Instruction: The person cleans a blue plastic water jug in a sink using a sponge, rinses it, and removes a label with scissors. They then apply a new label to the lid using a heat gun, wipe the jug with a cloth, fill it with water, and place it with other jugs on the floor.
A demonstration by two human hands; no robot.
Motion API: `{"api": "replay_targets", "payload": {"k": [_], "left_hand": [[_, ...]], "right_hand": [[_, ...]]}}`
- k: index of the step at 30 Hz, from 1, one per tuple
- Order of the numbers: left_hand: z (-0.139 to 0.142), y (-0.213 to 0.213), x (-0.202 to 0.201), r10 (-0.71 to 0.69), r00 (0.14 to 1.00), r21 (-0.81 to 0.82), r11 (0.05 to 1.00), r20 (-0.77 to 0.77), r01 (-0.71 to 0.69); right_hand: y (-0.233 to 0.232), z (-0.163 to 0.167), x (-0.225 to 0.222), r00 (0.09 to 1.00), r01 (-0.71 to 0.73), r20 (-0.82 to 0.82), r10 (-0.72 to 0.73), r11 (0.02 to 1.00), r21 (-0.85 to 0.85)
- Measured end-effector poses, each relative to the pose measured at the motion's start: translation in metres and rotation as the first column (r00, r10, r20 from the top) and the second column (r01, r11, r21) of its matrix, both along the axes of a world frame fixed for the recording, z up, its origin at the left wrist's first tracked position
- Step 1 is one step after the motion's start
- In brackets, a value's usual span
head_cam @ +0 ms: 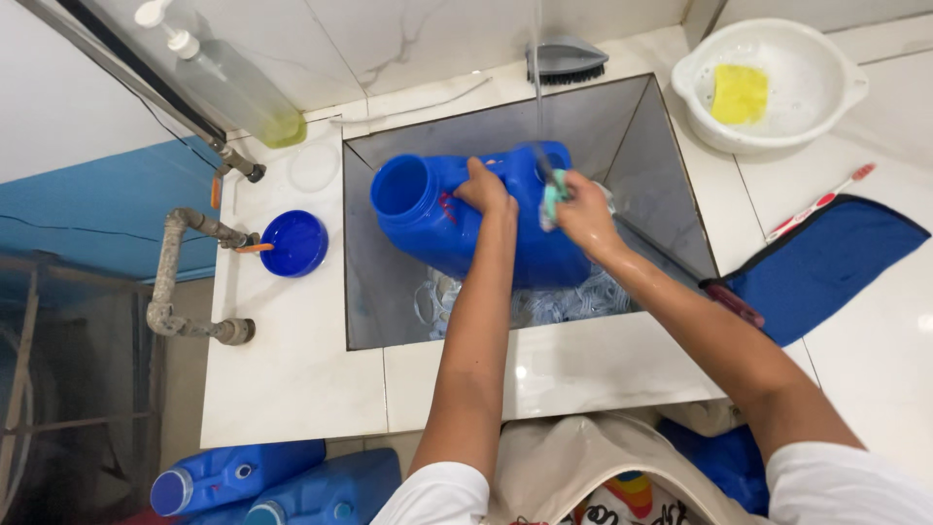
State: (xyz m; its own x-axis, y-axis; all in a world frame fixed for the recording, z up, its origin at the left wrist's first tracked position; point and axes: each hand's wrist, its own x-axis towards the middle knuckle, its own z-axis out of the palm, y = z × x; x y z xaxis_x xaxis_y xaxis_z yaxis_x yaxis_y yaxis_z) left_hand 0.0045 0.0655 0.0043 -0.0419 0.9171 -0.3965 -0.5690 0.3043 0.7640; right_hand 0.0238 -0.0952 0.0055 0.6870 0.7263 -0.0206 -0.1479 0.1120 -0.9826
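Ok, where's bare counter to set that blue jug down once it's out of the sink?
Free: the front-left counter, between the blue lid and the front edge; also the front strip by the sink. Crowded: right side, with the white basin, toothbrush and blue cloth. The back ledge is narrow, holding soap bottle and brush.

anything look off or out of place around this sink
Little stands out. The blue jug lies on its side in the sink under running water, uncapped; its blue cap sits on the counter. A toothbrush lies loose at right.
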Motion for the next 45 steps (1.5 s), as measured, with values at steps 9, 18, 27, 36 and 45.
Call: {"api": "replay_targets", "payload": {"k": [9,18,27,36,45], "left_hand": [[0.003,-0.005,-0.013,-0.082,0.996,-0.056,0.995,-0.031,0.08],[-0.013,0.022,-0.04,-0.385,0.913,0.117,0.921,0.138,0.371],[0.006,-0.004,0.001,-0.182,0.969,0.025,0.983,0.168,0.18],[0.013,-0.02,0.043,-0.215,0.95,0.079,0.976,0.226,0.202],[0.006,0.016,0.047,-0.06,0.97,-0.021,0.998,0.234,0.066]], "right_hand": [[-0.043,-0.004,0.079,0.392,0.145,0.894,0.218,0.945,-0.294],[-0.069,0.017,0.119,0.572,0.34,0.805,0.156,0.848,-0.407],[-0.138,0.0,0.142,0.637,0.568,0.634,0.438,0.29,-0.77],[-0.103,0.034,0.163,0.489,0.52,0.583,0.649,0.319,-0.792],[0.066,0.031,0.079,0.503,0.458,0.795,0.339,0.676,-0.578]]}}
